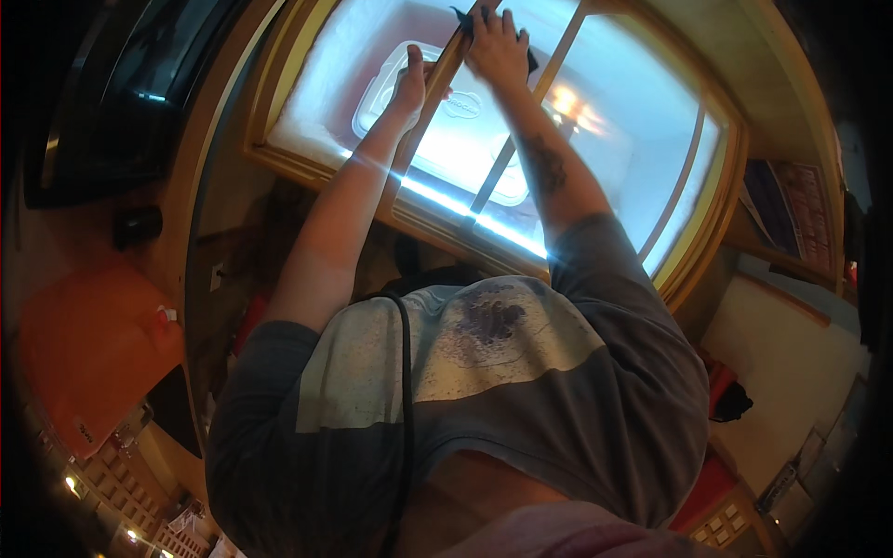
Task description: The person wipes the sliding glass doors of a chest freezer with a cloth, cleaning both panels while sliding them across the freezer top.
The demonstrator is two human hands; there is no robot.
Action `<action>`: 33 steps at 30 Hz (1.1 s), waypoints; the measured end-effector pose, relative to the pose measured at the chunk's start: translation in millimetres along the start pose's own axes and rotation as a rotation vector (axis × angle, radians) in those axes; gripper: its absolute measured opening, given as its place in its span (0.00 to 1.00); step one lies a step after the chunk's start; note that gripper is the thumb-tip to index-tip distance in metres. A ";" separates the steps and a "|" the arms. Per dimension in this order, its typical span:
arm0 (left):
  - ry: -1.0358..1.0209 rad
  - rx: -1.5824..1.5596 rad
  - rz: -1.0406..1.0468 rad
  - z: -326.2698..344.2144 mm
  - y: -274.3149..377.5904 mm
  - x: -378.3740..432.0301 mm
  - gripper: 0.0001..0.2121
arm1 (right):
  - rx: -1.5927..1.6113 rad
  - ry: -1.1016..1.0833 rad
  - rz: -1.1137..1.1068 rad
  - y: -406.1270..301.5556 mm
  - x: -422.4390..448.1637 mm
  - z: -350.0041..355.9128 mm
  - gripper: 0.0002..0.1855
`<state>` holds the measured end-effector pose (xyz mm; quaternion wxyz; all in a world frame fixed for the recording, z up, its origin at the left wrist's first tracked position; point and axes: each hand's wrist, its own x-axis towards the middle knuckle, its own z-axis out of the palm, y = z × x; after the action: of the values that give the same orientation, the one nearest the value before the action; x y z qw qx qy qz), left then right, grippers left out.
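Observation:
In front of me is a lit chest freezer [293, 155] with framed sliding glass lids. My left hand [410, 87] grips the edge of a lid frame [427, 115], thumb up on the near side and fingertips showing past the frame. My right hand [499, 49] lies over a dark cloth [533, 61] at the upper part of the same lid; the cloth sticks out on both sides of the hand. Below the glass sits a pale plastic tub [464, 143] whose lid bears raised writing. Frost [307, 97] coats the inner wall.
A glossy black appliance [104, 111] stands at the upper left, near a small black object [137, 227]. An orange surface [98, 349] lies at the left. Printed sheets [792, 209] are at the right. A black cord [406, 376] hangs down my shirt.

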<state>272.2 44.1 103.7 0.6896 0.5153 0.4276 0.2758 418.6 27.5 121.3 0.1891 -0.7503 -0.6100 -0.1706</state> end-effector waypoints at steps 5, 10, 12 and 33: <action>-0.040 -0.065 -0.033 -15.4 -6.5 4.9 0.43 | 0.056 -0.220 -0.251 -88.3 -137.5 -51.2 0.33; -0.123 0.220 0.096 -11.0 -10.4 10.5 0.33 | 0.196 -0.326 -0.312 -97.6 -151.6 -78.4 0.33; -0.092 0.254 0.101 -10.3 -9.0 10.8 0.30 | 0.207 -0.341 -0.266 -101.1 -151.6 -83.8 0.30; -0.023 0.424 0.092 8.3 4.5 -2.5 0.25 | -0.310 -0.192 0.693 106.2 -370.8 -181.8 0.29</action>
<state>278.5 39.6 109.6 0.5572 0.6710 0.4441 0.2051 444.8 -397.0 91.0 0.0620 -0.9442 -0.3022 -0.1156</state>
